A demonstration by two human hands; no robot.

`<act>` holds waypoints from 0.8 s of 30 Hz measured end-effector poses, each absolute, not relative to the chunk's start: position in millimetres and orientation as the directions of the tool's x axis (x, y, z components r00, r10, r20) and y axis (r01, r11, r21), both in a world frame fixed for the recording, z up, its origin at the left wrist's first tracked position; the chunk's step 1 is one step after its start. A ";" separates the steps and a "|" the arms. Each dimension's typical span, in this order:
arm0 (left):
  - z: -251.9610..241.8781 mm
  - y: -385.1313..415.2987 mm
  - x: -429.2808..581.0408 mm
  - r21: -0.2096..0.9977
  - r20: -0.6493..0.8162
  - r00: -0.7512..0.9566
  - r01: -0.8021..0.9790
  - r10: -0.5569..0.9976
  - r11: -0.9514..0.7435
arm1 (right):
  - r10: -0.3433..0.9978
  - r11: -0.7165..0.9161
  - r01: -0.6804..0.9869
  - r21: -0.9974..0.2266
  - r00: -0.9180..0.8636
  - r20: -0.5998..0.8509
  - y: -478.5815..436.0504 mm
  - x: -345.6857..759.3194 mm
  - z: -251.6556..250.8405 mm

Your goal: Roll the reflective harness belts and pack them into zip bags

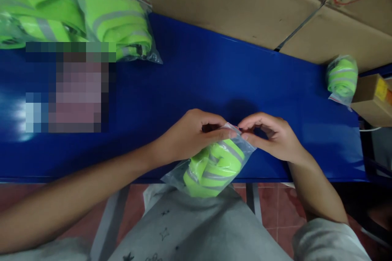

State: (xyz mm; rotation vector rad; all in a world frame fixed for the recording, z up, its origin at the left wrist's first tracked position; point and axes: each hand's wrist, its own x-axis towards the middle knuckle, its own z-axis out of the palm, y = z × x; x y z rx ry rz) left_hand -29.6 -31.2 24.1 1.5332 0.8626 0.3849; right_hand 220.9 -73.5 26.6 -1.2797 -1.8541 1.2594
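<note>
A clear zip bag hangs over the near table edge, close to my body. Inside it is a folded neon-green cloth with grey reflective stripes, which looks like a safety vest. My left hand pinches the bag's top edge between thumb and fingers. Just to its right, my right hand also pinches that edge, near the corner. The thumbs almost meet along the red-lined seal strip. The bag's lower end slants down to the left, against my shirt.
More bagged green garments are heaped at the table's back left. Another bagged roll lies at the right beside a small carton. Large cardboard boxes line the back of the blue table. A blurred-out patch covers something at left.
</note>
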 end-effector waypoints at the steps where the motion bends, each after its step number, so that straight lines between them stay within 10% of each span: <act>1: 23.3 -31.0 -29.4 0.956 -0.241 0.671 0.287 0.701 0.053 | 0.912 0.075 0.378 -0.923 -0.399 -0.089 -72.7 221.6 27.2; 15: 14.0 -32.5 -24.8 0.973 -0.206 0.795 0.228 0.571 0.034 | 0.817 -0.057 0.308 -0.950 -0.532 -0.222 -67.9 216.5 21.3; 24: 10.9 -31.7 -25.2 0.972 -0.198 0.809 0.237 0.554 0.001 | 0.824 0.273 0.421 -0.865 -0.566 -0.015 -74.0 217.8 24.9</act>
